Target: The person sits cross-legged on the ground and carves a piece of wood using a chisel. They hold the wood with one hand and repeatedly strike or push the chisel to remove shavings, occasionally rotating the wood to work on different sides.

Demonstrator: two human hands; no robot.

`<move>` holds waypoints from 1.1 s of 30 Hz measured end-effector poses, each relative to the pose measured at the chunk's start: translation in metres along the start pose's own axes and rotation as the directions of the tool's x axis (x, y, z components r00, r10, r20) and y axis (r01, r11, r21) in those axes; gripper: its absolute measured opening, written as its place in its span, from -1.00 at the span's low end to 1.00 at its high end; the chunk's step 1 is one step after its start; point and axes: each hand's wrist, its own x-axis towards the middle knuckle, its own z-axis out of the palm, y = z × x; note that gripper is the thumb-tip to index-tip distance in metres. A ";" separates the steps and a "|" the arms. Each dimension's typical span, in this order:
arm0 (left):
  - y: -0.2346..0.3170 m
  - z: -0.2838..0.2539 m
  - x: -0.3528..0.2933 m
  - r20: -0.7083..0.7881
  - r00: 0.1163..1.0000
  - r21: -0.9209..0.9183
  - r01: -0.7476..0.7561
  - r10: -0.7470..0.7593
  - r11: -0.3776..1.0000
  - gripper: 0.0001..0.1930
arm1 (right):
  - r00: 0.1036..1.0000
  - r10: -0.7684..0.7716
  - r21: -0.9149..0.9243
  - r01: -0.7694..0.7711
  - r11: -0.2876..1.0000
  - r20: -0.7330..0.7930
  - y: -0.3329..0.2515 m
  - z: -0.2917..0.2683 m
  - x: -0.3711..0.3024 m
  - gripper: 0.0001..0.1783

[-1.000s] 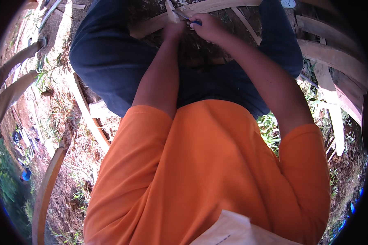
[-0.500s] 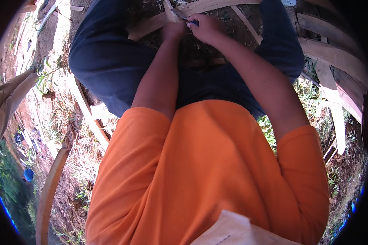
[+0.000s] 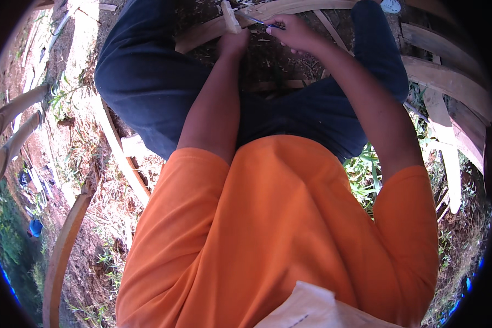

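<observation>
At the top of the view my left hand (image 3: 233, 44) is closed round the lower end of a pale piece of wood (image 3: 230, 17), which sticks up out of the fist. To its right, my right hand (image 3: 292, 34) grips a knife (image 3: 257, 21) with a dark blue handle. The thin blade points left toward the wood, and its tip lies close beside it; whether they touch I cannot tell. Behind both hands a long wooden plank (image 3: 202, 34) runs across the ground between my legs.
Wooden boards (image 3: 448, 74) lie stacked at the right. A thin strip of wood (image 3: 120, 147) and a curved wooden beam (image 3: 65, 257) lie on the left. Another person's legs (image 3: 13, 131) stand at the far left. Wood shavings and grass cover parts of the ground.
My right hand has moved to the right, away from the left hand, with the knife still in it. The left hand and the wood have barely shifted. The other person's legs have spread apart.
</observation>
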 end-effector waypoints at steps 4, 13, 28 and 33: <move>-0.008 0.002 0.007 0.018 0.999 0.010 -0.041 0.040 0.999 -0.21 | 0.997 -0.078 -0.085 0.079 0.993 0.008 -0.003 0.001 0.021 -0.57; -0.013 0.006 0.012 0.024 1.000 -0.017 -0.018 0.018 1.000 -0.21 | 0.999 -0.015 0.196 0.024 0.980 -0.046 -0.001 0.002 0.023 -0.56; -0.013 0.004 0.016 0.080 0.996 -0.066 0.032 -0.026 0.997 -0.17 | 0.973 0.068 0.441 0.037 0.897 -0.219 0.058 -0.002 0.040 -0.56; -0.025 0.010 0.029 0.081 0.996 -0.183 0.047 -0.033 0.982 -0.17 | 0.996 -0.043 0.184 0.027 0.983 0.083 0.029 0.000 -0.001 -0.55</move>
